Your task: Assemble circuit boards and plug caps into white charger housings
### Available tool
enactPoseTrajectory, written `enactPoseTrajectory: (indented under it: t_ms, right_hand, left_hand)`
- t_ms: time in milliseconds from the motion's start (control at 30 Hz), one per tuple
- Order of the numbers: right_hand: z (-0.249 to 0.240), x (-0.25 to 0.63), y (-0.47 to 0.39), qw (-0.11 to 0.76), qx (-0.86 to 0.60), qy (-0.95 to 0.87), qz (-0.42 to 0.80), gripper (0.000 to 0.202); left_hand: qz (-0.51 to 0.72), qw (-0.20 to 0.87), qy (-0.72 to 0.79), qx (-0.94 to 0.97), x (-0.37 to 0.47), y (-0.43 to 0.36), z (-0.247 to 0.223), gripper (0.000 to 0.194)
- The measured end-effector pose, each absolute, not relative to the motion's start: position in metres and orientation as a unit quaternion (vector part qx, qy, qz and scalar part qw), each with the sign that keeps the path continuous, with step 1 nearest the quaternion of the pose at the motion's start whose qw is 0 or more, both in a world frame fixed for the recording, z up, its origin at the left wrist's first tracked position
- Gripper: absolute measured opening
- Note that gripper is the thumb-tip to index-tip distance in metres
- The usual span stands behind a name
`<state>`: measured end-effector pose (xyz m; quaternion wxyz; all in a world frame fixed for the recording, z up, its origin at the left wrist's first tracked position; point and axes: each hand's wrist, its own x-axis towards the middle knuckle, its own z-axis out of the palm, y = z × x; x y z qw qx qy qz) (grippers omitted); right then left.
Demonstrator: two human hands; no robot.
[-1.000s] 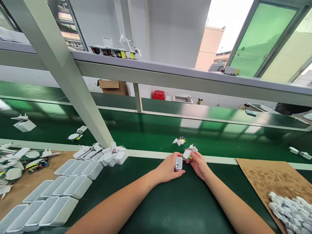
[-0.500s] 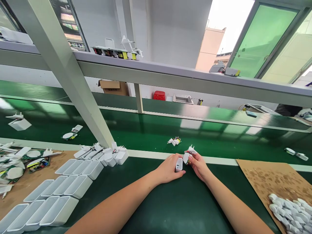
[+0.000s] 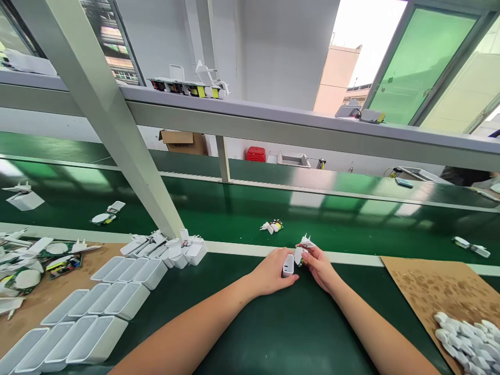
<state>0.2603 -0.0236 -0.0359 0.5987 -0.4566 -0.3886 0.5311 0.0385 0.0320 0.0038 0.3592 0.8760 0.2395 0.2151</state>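
Observation:
My left hand [image 3: 272, 272] is closed round a white charger housing [image 3: 288, 265], whose end with small port slots faces me. Close beside it, my right hand [image 3: 319, 264] grips a charger circuit board [image 3: 300, 255] with a white cover and a white plug piece [image 3: 307, 241] with metal pins on top. The board and the housing are side by side, nearly touching; I cannot tell whether they meet. Just beyond my hands, another charger board [image 3: 272, 226] with a plug piece lies on the green conveyor belt [image 3: 230, 208].
Rows of open white housings [image 3: 94, 336] stand at left, with boards piled on cardboard [image 3: 91, 263] behind. A slanted metal post [image 3: 128, 135] rises near them. Small white parts [image 3: 469, 333] are heaped on the right cardboard [image 3: 433, 281]. A shelf rail [image 3: 273, 120] crosses above.
The loose boards on the belt have shifted left. Both hands stay nearly in place, still holding the housing and the board close together.

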Motion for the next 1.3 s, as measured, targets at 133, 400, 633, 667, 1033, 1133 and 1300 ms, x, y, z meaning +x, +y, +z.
enactPoseTrajectory:
  t_ms: [133,400,633,667,1033,1133,1300]
  right_hand:
    - [-0.037,0.261,-0.023,0.595,-0.459,-0.390,0.532,0.051]
    - [-0.034,0.259,-0.024,0.587,-0.461,-0.390,0.539,0.049]
    - [-0.026,0.255,-0.025,0.593,-0.458,-0.385,0.539,0.049]
    - [-0.024,0.254,-0.026,0.593,-0.458,-0.384,0.539,0.049]
    - [-0.022,0.255,-0.027,0.588,-0.461,-0.383,0.543,0.049]
    - [-0.023,0.255,-0.027,0.588,-0.462,-0.383,0.542,0.047]
    - [-0.022,0.254,-0.026,0.588,-0.462,-0.385,0.541,0.046]
  left_hand:
    - [0.210,0.358,0.238,0.878,0.039,0.031,0.005,0.045]
    - [0.230,0.353,0.226,0.878,0.040,0.033,0.002,0.043]
    - [0.225,0.349,0.231,0.880,0.041,0.032,0.003,0.035]
    - [0.225,0.348,0.233,0.880,0.040,0.032,0.003,0.034]
    - [0.216,0.344,0.240,0.882,0.041,0.032,0.002,0.035]
    - [0.215,0.345,0.242,0.881,0.041,0.032,0.003,0.035]
    - [0.216,0.350,0.240,0.879,0.041,0.031,0.005,0.034]
